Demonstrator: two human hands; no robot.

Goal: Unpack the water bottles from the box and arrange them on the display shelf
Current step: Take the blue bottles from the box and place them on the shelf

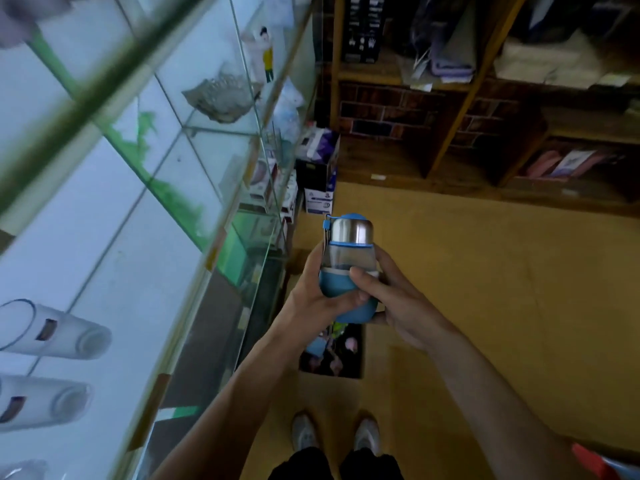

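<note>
- L hand (310,289) & R hand (398,308) grip blue water bottle (348,258) upright, prob. for steady carry.
- Held over open box (332,358); glass display shelf (221,188) at left.

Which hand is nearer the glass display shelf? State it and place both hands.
Left. The left hand grips the blue bottle on the side facing the glass display shelf; the right hand holds the bottle's far side, away from it.
</note>
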